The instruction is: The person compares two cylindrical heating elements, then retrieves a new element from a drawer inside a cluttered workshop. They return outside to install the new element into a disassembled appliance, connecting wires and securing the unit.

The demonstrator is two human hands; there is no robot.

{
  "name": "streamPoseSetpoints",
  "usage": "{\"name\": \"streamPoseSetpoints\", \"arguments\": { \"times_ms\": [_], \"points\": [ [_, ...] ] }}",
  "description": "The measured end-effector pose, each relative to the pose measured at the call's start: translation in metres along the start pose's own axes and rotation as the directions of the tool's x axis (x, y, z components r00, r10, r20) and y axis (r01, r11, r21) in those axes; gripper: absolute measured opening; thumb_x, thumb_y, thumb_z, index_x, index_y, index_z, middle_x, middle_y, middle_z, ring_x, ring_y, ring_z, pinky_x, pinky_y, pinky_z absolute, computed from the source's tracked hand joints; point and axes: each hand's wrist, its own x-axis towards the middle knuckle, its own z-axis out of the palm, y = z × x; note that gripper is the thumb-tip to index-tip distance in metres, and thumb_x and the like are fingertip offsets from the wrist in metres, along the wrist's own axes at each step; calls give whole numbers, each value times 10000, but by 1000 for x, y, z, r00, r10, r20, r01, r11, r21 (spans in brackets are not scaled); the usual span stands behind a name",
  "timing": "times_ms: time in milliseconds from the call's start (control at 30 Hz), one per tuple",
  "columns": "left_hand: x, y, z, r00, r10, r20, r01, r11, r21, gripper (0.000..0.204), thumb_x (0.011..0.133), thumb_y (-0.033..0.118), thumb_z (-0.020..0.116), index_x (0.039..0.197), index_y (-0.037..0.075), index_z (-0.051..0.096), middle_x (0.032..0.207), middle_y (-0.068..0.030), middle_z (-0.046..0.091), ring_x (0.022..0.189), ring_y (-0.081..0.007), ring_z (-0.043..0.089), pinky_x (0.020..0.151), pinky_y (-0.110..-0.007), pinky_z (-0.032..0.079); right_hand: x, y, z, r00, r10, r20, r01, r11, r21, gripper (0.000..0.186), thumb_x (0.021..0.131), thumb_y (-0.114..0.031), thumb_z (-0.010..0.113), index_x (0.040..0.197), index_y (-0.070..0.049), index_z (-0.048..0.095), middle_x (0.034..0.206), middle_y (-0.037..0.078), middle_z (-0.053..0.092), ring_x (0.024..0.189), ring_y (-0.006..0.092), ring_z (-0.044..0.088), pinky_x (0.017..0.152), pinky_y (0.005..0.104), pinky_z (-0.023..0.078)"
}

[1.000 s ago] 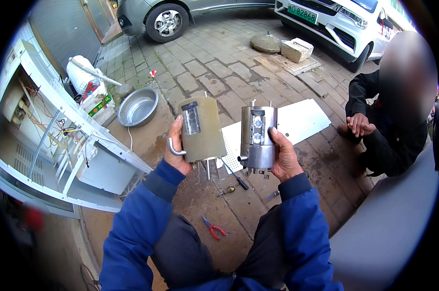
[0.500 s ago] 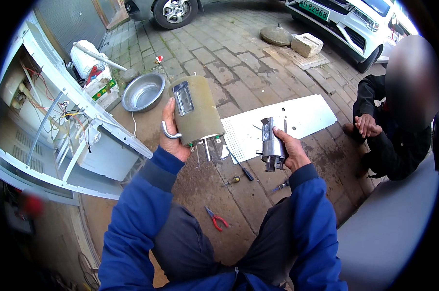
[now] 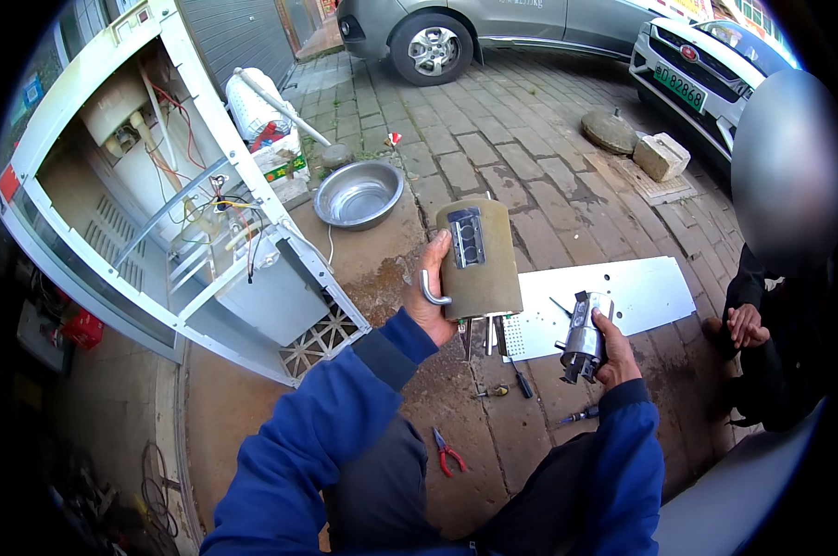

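Observation:
My left hand (image 3: 423, 301) is wrapped around an olive-brown, foam-covered cylindrical tank (image 3: 488, 276). A dark inset panel lies on the tank's side, a bent metal pipe sticks out near my palm, and metal rods project from its lower end. In my right hand (image 3: 616, 352) is a smaller silver metal cylinder (image 3: 584, 335) with dark tabs at its ends. The two are held apart, the silver one to the right and a little lower. Beneath them on the paving lies a white perforated panel (image 3: 623, 287).
Red-handled pliers (image 3: 448, 456), a screwdriver (image 3: 522, 380) and other small tools lie on the bricks. An opened white cabinet with loose wires (image 3: 280, 208) stands left, beside a metal basin (image 3: 359, 196). A person in dark clothes (image 3: 780, 343) sits at right; cars stand behind.
The view has swung left and up, so the scene sits farther right and lower. Both hands keep their hold; the silver cylinder is tilted a little more.

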Motion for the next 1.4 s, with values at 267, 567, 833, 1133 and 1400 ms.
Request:
{"name": "streamPoseSetpoints", "arguments": {
  "times_ms": [267,567,833,1133,1400],
  "points": [
    [-21,5,9,997,-58,-48,60,997,38,523,1008,515,590,1362,131,570,1253,-59,670,1117,-207,677,957,-432,583,-5,-3,1,998,58,-16,-59,990,-131,609,968,-272,702,1359,130,465,1014,193,688,793,269,748,660,418,658],
    [-109,39,21,942,-255,-220,248,967,-59,622,1020,493,524,1489,89,466,1314,-138,648,1136,-280,685,992,-469,570,55,55,-22,960,272,-61,-277,907,-317,522,895,-191,787,1208,165,569,968,186,695,759,304,729,624,467,618],
    [-127,82,13,902,-176,-394,183,983,-20,1023,877,725,563,1586,34,304,1485,-260,484,1335,-448,538,1060,-608,490,97,28,265,853,315,416,-150,912,-382,595,903,-255,797,1280,142,562,1095,210,716,885,297,746,714,459,636],
    [-116,75,22,898,-32,-439,59,997,49,1063,859,752,539,1584,15,290,1446,-285,503,1284,-451,569,1040,-582,504,80,-22,416,717,-112,688,580,643,-500,658,943,-538,617,1063,102,709,936,249,704,873,304,688,789,421,542],
    [-85,48,37,909,-140,-393,115,990,-87,561,1022,458,548,1415,58,539,1267,-139,683,1102,-281,697,971,-468,574,121,83,177,826,174,536,349,589,-729,459,931,-335,699,952,123,704,790,161,697,714,228,656,661,395,519]
  ]
}}
